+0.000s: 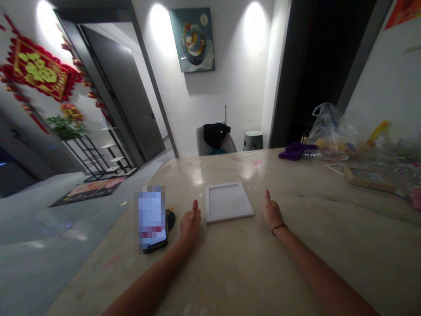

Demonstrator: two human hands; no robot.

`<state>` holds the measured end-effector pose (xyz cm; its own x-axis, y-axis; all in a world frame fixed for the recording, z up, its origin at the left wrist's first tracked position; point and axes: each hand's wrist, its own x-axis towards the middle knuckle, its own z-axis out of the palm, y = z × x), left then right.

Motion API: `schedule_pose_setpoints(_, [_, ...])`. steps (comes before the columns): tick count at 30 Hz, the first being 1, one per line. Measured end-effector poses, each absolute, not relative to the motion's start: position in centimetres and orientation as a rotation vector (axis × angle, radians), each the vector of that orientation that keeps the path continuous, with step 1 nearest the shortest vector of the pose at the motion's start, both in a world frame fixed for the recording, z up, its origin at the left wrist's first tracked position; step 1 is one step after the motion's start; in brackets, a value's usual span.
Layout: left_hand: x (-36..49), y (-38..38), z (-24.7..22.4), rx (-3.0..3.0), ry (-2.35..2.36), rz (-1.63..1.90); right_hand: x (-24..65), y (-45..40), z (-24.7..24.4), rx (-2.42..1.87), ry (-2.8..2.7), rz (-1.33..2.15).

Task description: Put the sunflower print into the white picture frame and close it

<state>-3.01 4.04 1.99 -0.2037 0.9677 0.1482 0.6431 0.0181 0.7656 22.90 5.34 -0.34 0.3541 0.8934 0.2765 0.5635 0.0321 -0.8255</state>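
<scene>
A white square frame lies flat on the marble-patterned table. Just left of it is my left hand, its fingers curled in and one digit pointing up. On the frame's other side, my right hand makes a similar shape, with a dark band at the wrist. Neither hand touches the frame, and nothing shows in either one. A phone with a lit, pixelated screen rests left of my left hand, beside a dark round object.
Purple cloth, a clear plastic bag and a wooden frame lie at the table's right side. Beyond the far edge stand a chair with black cloth on it and a grey-green stool.
</scene>
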Motion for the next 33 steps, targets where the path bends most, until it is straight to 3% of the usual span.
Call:
schedule_pose_setpoints(3, [-2.8,3.9,2.1,1.653,1.876,1.145,22.7,5.0,-0.1,-1.707,-1.263,0.506])
schedule_pose_setpoints(6, [-2.6,3.9,2.1,1.83,2.002,1.183,22.2,4.5,0.0,-1.707,-1.382,0.318])
schedule_pose_setpoints(11, [-1.9,3.8,1.9,2.228,2.138,0.696,21.0,4.2,-0.5,-1.769,-1.752,0.03])
schedule_pose_setpoints(15, [-2.1,3.7,1.7,2.259,2.042,0.631,20.9,4.2,-0.7,-1.666,-1.654,0.299])
schedule_pose_setpoints(19, [-2.7,4.0,1.2,2.156,1.802,0.934,20.5,4.2,-0.9,-1.354,-1.287,0.687])
schedule_pose_setpoints(24, [-3.0,4.4,0.2,2.034,1.665,1.155,19.7,4.2,-1.0,-1.164,-1.156,0.917])
schedule_pose_setpoints(33, [-2.1,3.6,0.5,2.477,1.624,1.07,18.8,3.2,0.3,-1.022,-0.975,1.308])
